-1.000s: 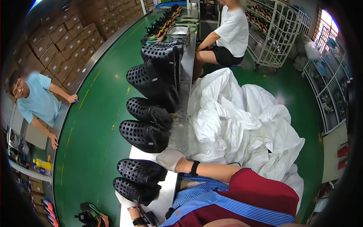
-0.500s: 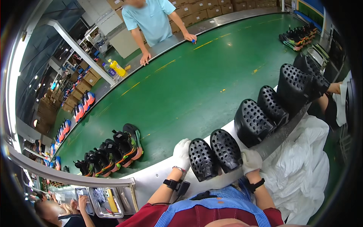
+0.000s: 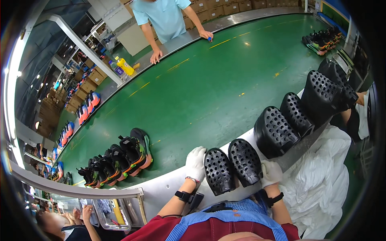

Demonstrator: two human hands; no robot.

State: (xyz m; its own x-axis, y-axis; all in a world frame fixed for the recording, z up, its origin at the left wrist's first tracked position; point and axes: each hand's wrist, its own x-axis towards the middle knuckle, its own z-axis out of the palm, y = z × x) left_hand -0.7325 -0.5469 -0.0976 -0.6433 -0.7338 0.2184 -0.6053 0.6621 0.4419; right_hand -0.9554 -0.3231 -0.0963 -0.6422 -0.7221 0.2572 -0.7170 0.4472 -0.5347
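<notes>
Two black, shoe-shaped forms with rows of round holes stand side by side in front of me on the metal ledge. White-gloved, my left hand (image 3: 196, 162) presses along the outer side of the left perforated form (image 3: 218, 170), its fingers partly hidden behind it. My right hand (image 3: 272, 173), gloved too, has curled fingers against the outer side of the right perforated form (image 3: 244, 161). The pair sits between my two hands with a narrow gap at the lower end. Just right of them rest a larger black perforated form (image 3: 274, 132) and a narrower one (image 3: 296, 114).
A green conveyor belt (image 3: 181, 108) runs beyond the ledge (image 3: 165, 178). Black sneakers (image 3: 134, 148) stand on it at left, more sneakers (image 3: 321, 40) far right. Crumpled white plastic (image 3: 317, 176) lies right. Across the belt, a person in light blue (image 3: 163, 18) rests both hands on the edge.
The view has shifted slightly, so the ledge and large forms appear further right. My hands stay on the pair of forms. The sneakers at left have slid slightly left along with the belt's far side.
</notes>
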